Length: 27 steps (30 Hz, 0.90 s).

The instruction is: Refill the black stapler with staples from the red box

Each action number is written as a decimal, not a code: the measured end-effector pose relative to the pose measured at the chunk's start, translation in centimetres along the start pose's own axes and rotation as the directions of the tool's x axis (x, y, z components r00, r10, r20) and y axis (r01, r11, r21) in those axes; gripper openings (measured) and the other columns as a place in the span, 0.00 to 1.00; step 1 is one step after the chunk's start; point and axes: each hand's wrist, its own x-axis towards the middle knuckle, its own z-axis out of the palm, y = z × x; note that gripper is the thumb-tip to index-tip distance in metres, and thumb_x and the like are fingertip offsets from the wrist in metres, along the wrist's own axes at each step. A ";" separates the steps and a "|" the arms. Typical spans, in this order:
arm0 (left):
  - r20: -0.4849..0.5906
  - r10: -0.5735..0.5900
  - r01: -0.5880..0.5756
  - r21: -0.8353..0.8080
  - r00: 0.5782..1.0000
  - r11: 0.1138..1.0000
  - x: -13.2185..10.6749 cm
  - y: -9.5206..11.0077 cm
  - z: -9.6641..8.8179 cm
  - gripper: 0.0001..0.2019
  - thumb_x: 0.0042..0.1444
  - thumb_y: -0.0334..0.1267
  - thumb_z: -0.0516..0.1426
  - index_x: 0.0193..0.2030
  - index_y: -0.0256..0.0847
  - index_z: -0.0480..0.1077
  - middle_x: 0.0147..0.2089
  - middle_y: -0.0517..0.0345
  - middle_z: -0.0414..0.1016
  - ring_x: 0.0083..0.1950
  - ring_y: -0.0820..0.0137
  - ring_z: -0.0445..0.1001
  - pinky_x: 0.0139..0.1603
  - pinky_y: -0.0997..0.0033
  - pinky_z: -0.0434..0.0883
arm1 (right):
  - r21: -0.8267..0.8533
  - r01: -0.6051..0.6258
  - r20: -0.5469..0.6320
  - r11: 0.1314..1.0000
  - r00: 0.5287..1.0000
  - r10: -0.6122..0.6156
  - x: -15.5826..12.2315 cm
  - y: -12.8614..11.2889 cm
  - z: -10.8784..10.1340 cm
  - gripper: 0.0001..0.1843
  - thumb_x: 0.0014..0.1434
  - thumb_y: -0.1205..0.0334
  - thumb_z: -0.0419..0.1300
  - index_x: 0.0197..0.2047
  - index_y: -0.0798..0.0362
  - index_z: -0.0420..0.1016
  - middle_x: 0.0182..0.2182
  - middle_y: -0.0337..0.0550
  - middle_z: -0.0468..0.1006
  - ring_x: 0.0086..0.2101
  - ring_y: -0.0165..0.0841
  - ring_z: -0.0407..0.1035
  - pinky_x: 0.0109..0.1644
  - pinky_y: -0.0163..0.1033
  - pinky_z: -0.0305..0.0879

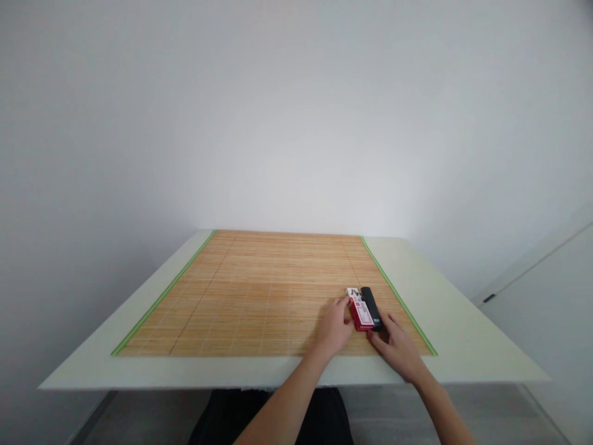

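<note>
A small red-and-white box (362, 313) lies on the bamboo mat (241, 303), towards its right side. Along the box's right side rests a long black object (370, 303) that looks like a stapler. My left hand (336, 326) has its fingers curled against the left side of the box. At the near end of the pair is my right hand (399, 351): its thumb reaches the bottom corner of the box, and its fingers touch the right side of the stapler. The fingers' undersides are hidden.
The mat has green edging (398, 295) and lies on a white table (467, 337), whose far edge meets a pale wall (296, 123). To the right is a white panel with a small black handle (489, 298). My dark-clothed legs (333, 417) are below the table's front edge.
</note>
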 end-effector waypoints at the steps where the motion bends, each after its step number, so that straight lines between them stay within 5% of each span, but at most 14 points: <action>1: 0.000 0.009 -0.009 0.016 1.000 1.000 0.0 0.0 -0.1 0.32 0.50 0.26 0.60 0.65 0.44 0.71 0.61 0.47 0.76 0.60 0.55 0.73 0.64 0.56 0.70 | 0.009 0.009 -0.005 1.000 1.000 -0.009 0.0 0.0 0.0 0.36 0.62 0.51 0.56 0.73 0.47 0.61 0.61 0.48 0.74 0.60 0.46 0.68 0.68 0.53 0.61; 7: 0.003 0.051 -0.051 0.109 0.999 0.993 -0.1 -0.1 0.0 0.32 0.52 0.26 0.60 0.66 0.46 0.70 0.63 0.49 0.74 0.63 0.55 0.70 0.67 0.55 0.67 | 0.032 -0.032 -0.014 0.999 0.999 0.033 -0.1 0.6 0.4 0.39 0.61 0.51 0.56 0.73 0.49 0.60 0.56 0.51 0.78 0.55 0.48 0.72 0.63 0.54 0.67; 12: -0.012 0.081 -0.077 0.206 0.997 0.976 -0.8 -0.5 -0.4 0.30 0.57 0.28 0.57 0.68 0.45 0.67 0.64 0.49 0.73 0.59 0.59 0.73 0.63 0.59 0.70 | 0.053 0.002 -0.085 0.999 0.996 0.003 -0.1 1.7 1.0 0.46 0.58 0.50 0.60 0.76 0.51 0.52 0.68 0.54 0.68 0.64 0.49 0.66 0.69 0.56 0.61; 15: -0.051 0.091 -0.072 0.298 0.995 0.952 -1.7 -1.3 -3.2 0.27 0.62 0.30 0.54 0.68 0.44 0.67 0.65 0.49 0.71 0.62 0.61 0.71 0.65 0.59 0.69 | 0.067 0.020 -0.088 0.998 0.996 -0.014 -0.1 2.0 1.1 0.48 0.58 0.51 0.60 0.78 0.51 0.47 0.72 0.54 0.61 0.68 0.47 0.60 0.72 0.55 0.55; 21: -0.179 0.057 0.041 0.498 0.982 0.866 -5.0 -4.5 -12.2 0.23 0.67 0.35 0.50 0.67 0.43 0.68 0.68 0.48 0.68 0.71 0.56 0.61 0.75 0.48 0.54 | 0.080 0.047 -0.085 0.996 0.996 -0.040 -0.3 2.6 1.1 0.47 0.61 0.53 0.56 0.79 0.47 0.41 0.75 0.52 0.55 0.71 0.47 0.53 0.74 0.60 0.49; 24: -0.251 0.046 0.130 0.641 0.967 0.757 -7.3 -6.0 -14.0 0.24 0.70 0.41 0.48 0.71 0.42 0.64 0.74 0.48 0.62 0.76 0.53 0.53 0.77 0.45 0.47 | 0.080 0.053 -0.101 0.995 0.994 -0.045 -0.3 2.5 0.8 0.46 0.63 0.52 0.55 0.79 0.48 0.42 0.75 0.51 0.54 0.72 0.48 0.51 0.75 0.60 0.48; 27: -0.267 0.060 0.177 0.774 0.962 0.608 -8.7 -6.9 -13.8 0.26 0.72 0.45 0.46 0.74 0.43 0.60 0.77 0.48 0.57 0.79 0.52 0.49 0.77 0.44 0.46 | 0.068 0.072 -0.165 0.995 0.985 -0.060 -0.4 1.1 -0.2 0.43 0.65 0.50 0.54 0.78 0.48 0.45 0.75 0.49 0.53 0.72 0.48 0.50 0.75 0.60 0.47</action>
